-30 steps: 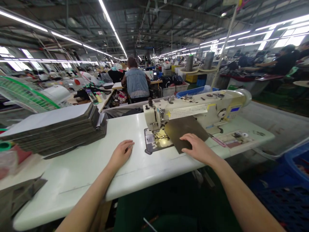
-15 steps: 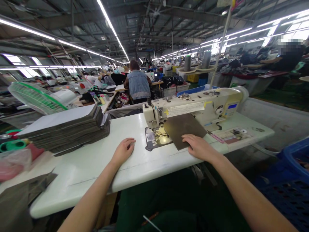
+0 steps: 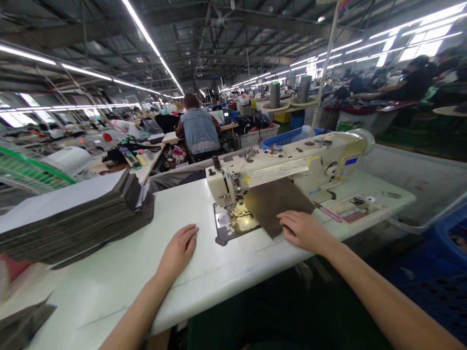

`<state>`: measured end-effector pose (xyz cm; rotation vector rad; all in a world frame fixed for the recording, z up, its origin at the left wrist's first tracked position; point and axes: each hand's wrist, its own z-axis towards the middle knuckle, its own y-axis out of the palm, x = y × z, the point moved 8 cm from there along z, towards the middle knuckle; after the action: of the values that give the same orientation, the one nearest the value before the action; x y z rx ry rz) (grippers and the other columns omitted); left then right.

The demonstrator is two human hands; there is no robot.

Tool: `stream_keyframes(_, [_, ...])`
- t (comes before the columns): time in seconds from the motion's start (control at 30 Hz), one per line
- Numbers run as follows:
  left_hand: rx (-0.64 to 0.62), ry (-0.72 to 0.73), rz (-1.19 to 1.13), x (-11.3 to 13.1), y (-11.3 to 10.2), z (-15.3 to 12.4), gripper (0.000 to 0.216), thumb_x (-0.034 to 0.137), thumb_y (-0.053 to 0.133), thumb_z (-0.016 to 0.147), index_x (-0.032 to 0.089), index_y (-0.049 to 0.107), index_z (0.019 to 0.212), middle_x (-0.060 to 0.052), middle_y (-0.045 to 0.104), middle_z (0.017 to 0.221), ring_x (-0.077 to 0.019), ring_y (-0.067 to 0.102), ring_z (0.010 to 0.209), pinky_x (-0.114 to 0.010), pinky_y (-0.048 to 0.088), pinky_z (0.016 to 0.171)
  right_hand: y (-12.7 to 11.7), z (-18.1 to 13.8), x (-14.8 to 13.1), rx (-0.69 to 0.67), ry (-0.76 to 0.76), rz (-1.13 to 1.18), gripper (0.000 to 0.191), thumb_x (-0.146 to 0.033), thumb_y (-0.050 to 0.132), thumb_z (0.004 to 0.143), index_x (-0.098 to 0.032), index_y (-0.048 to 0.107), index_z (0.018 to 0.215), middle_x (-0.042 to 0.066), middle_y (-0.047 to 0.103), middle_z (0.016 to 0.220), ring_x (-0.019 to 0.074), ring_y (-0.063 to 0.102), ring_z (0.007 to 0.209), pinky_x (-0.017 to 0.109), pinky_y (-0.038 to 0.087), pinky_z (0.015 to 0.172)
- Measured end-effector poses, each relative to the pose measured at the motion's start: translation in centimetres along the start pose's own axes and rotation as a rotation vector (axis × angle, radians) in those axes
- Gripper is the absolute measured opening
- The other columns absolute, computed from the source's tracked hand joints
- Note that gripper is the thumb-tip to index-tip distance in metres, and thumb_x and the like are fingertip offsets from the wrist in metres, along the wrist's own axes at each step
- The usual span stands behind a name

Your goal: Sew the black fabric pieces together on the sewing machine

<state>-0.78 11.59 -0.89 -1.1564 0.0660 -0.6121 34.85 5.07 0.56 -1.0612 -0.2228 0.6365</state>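
Observation:
A white sewing machine (image 3: pixel 277 165) stands on a pale worktable (image 3: pixel 175 287), its lamp lighting the metal needle plate (image 3: pixel 228 226). A flat dark brown piece of material (image 3: pixel 275 201) lies right of the needle, partly under the machine arm. On its near right edge rests my right hand (image 3: pixel 301 231), fingers extended over the surface and not visibly gripping. My left hand (image 3: pixel 178 250) lies on the bare tabletop left of the needle plate, loosely bent, with thumb and fingers apart and nothing in it.
At the left is a tall stack of dark pieces (image 3: pixel 76 214) with a white sheet on top. Behind it stands a green-rimmed fan (image 3: pixel 36 163). Thread cones (image 3: pixel 275 95) rise behind the machine. A blue basket (image 3: pixel 441 257) is at the right. A person in a denim vest (image 3: pixel 200 129) sits ahead.
The view has turned slightly, so the stack and fan sit farther left. Both hands keep nearly the same places on the table and the brown piece.

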Motion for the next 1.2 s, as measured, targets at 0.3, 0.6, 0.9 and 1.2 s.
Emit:
stream_keyframes(0.3, [-0.049,0.526,-0.128,14.3,0.0,-0.7,0.033,0.015,0.045,0.098,0.018,0.062,0.126,-0.012,0.072,0.110,-0.0223,0.070,0.100,-0.036,0.059,0.087,-0.1,-0.3,0.4,-0.061,0.057,0.082,0.028,-0.008,0.054,0.082,-0.020,0.067,0.104,0.010,0.070,0.122,0.0248,0.064,0.114,0.043,0.052,0.099])
stream_keyframes(0.6, [-0.160,0.873,-0.058,22.3,7.4,4.2,0.027,0.012,0.046,0.102,0.009,0.063,0.122,-0.017,0.067,0.126,-0.0295,0.061,0.123,-0.045,0.054,0.099,0.5,-0.7,1.1,-0.211,0.045,0.065,0.040,0.000,0.051,0.079,-0.020,0.064,0.111,0.012,0.064,0.130,0.0270,0.059,0.121,0.047,0.050,0.103])
stream_keyframes(0.9, [-0.186,0.626,-0.635,19.8,7.2,6.9,0.021,0.020,0.052,0.102,0.015,0.072,0.106,-0.012,0.071,0.112,-0.0206,0.064,0.109,-0.034,0.054,0.096,0.2,-1.4,4.1,-0.182,0.252,0.447,0.019,-0.029,0.056,0.097,-0.024,0.074,0.101,0.006,0.068,0.130,0.0225,0.063,0.120,0.039,0.049,0.106])
stream_keyframes(1.2, [-0.234,0.564,-0.592,20.1,7.0,6.3,0.036,0.036,0.055,0.100,0.017,0.062,0.129,-0.015,0.066,0.124,-0.0253,0.060,0.118,-0.042,0.051,0.102,-0.8,-0.4,3.7,-0.031,0.266,0.385,0.018,-0.019,0.051,0.092,-0.023,0.066,0.084,0.008,0.070,0.109,0.0215,0.067,0.103,0.036,0.053,0.092])
